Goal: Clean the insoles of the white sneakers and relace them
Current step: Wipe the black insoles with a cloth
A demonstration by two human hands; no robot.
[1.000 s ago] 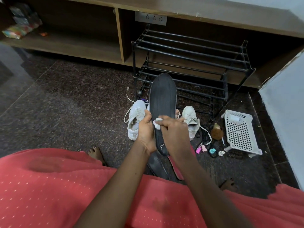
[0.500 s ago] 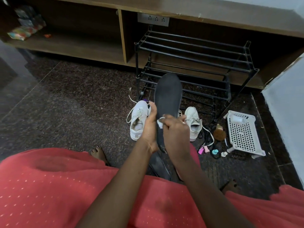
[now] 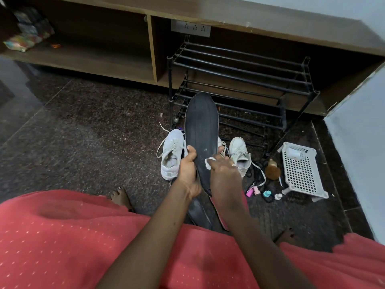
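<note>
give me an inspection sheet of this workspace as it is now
surface: dark speckled floor
job's things: black insole held up, toe end away; white wipe against it; sneaker and second sneaker behind, laces loose; spare insole on the floor
clutter: white basket, brown brush, small bottles
grippers: left hand grips the insole's edge; right hand pinches the wipe
cables: dark cord or lace by the second sneaker, cannot tell which
surroundings: black rack, wooden shelf, socket plate
</note>
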